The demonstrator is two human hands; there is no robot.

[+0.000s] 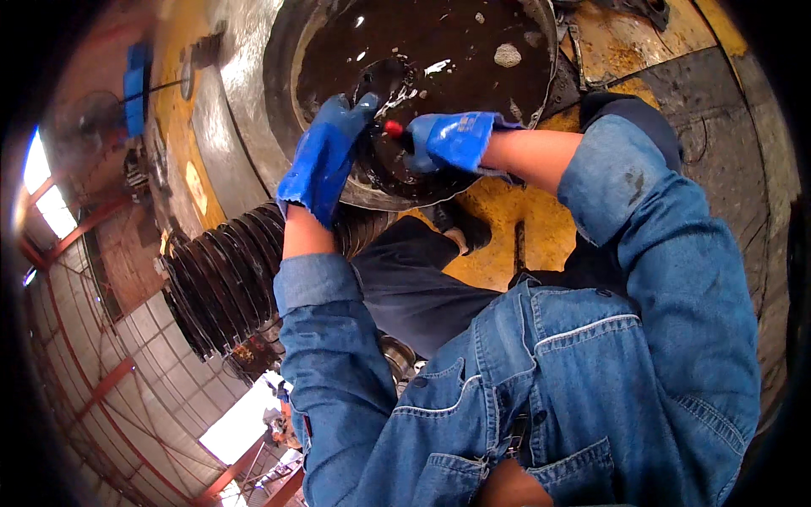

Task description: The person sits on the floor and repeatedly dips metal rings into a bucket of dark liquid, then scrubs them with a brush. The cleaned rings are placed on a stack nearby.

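A round metal basin of dark brown liquid stands in front of me, with foam patches and bright reflections on its surface. Both my hands wear blue rubber gloves over its near part. My left hand has its fingers closed at the edge of a dark, wet part, which looks rounded and lies partly in the liquid. Wrapped round a tool with a bright red end, my right hand is just to the right of it. The tool's kind is hidden by the glove and the dark liquid.
Left of my legs stands a row of dark, thin ring-shaped plates, close to the basin. My shoe is on a worn yellow floor below the basin. Dark sheets cover the floor at the right.
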